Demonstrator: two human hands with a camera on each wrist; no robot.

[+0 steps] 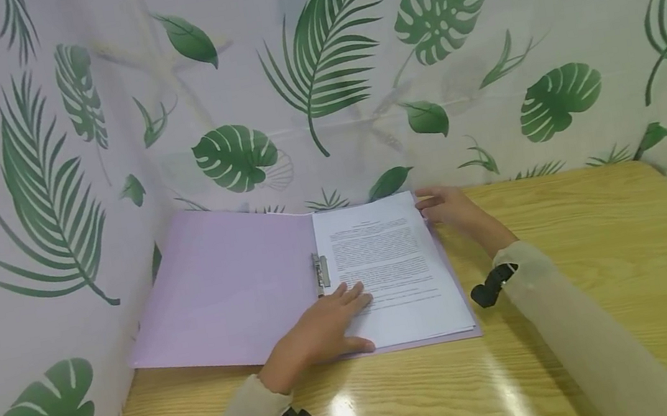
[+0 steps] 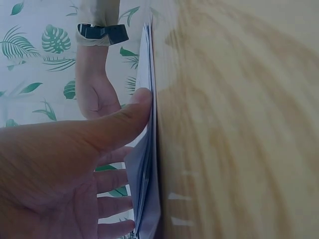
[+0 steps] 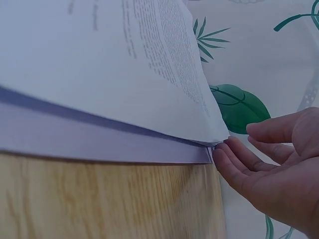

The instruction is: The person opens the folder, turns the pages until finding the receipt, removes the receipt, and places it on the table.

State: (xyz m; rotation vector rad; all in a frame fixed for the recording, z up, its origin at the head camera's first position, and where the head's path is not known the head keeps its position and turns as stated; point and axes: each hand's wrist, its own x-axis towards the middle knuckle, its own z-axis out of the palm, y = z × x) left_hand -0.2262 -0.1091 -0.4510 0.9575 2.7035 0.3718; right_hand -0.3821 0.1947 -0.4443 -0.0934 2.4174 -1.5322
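A purple folder (image 1: 239,274) lies spread open on the table, its metal clip (image 1: 321,272) at the fold. On its right side rests a stack of printed white paper (image 1: 378,244). My left hand (image 1: 326,325) rests on the lower left of the stack with fingers extended; the thumb (image 2: 132,112) touches the near edge. At the far right corner of the paper is my right hand (image 1: 448,208). In the right wrist view, its fingertips (image 3: 222,152) touch the paper's corner from the side, while the thumb (image 3: 266,130) stands apart from the sheets.
The wood-grain table (image 1: 601,245) extends to the right and in front of the folder. A white leaf-patterned cloth (image 1: 357,153) stands close behind the folder and along both sides. Each wrist wears a black camera (image 1: 493,284) on a strap.
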